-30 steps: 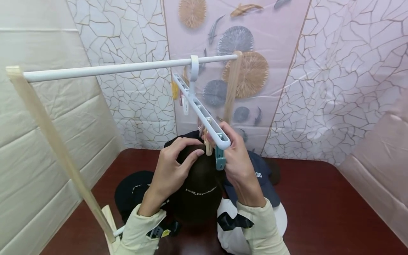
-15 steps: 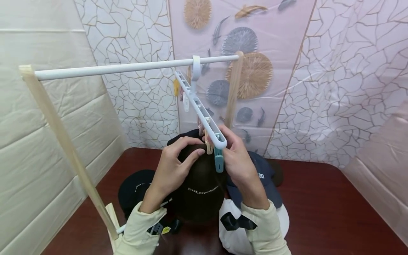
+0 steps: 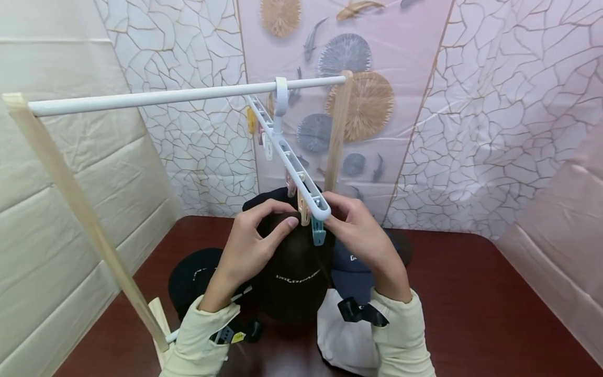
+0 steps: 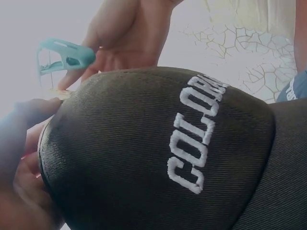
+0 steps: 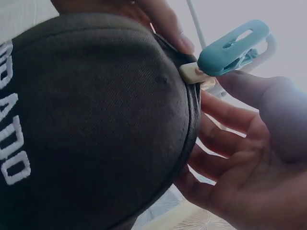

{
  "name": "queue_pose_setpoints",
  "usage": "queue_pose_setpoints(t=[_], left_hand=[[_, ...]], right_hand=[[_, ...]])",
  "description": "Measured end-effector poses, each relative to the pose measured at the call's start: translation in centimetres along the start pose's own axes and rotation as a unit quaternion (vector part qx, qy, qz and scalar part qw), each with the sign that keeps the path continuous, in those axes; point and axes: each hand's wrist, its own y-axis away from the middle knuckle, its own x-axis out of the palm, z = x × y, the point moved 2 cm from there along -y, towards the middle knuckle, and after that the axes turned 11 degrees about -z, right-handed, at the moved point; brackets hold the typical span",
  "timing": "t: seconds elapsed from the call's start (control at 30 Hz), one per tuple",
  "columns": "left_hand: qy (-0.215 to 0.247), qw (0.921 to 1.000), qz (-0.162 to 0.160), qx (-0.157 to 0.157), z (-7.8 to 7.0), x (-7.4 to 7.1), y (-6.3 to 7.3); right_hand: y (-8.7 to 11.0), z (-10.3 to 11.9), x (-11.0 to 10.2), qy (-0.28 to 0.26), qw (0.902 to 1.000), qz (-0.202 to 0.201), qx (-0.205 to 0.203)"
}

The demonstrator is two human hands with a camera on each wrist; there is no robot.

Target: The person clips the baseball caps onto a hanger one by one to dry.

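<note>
A dark brown cap (image 3: 292,267) with white embroidered lettering hangs at the middle, under a white clip hanger (image 3: 292,157). My left hand (image 3: 252,243) pinches its upper edge between thumb and fingers. A cream clothespin (image 5: 193,73) sits over that edge, its jaws closed on the fabric. From the other side my right hand (image 3: 365,235) pinches the clothespin's end between thumb and index finger, partly hidden by the hanger. The other right fingers lie behind the cap's rim in the right wrist view. Beside them dangles a teal clothespin (image 5: 235,48), holding nothing.
The hanger hooks over a white rail (image 3: 155,97) on a wooden frame (image 3: 80,209). More caps lie around on the dark red table (image 3: 471,303): a black one (image 3: 190,280) at left, a navy one (image 3: 350,275) and a white one (image 3: 341,332) at right. Another dark cap (image 3: 268,198) shows behind the brown one.
My right hand has loosened from around the hanger's near end and its wrist has swung right. The left hand keeps its pinch on the cap.
</note>
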Motion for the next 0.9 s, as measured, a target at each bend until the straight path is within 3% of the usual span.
queue_pose_setpoints(t=[0.43,0.73,0.9], left_hand=[[-0.018,0.9966,0.023,-0.077,0.2,0.36,0.04],[-0.001,0.999,-0.002,-0.045,0.0,0.35,0.15],[0.013,0.9993,-0.016,-0.03,-0.23,0.47,0.2]], right_hand=[[0.18,0.03,0.31,0.007,0.9998,-0.014,-0.011],[0.2,0.14,0.24,0.046,0.9988,0.009,-0.014],[0.43,-0.22,0.15,0.067,0.9978,-0.004,-0.003]])
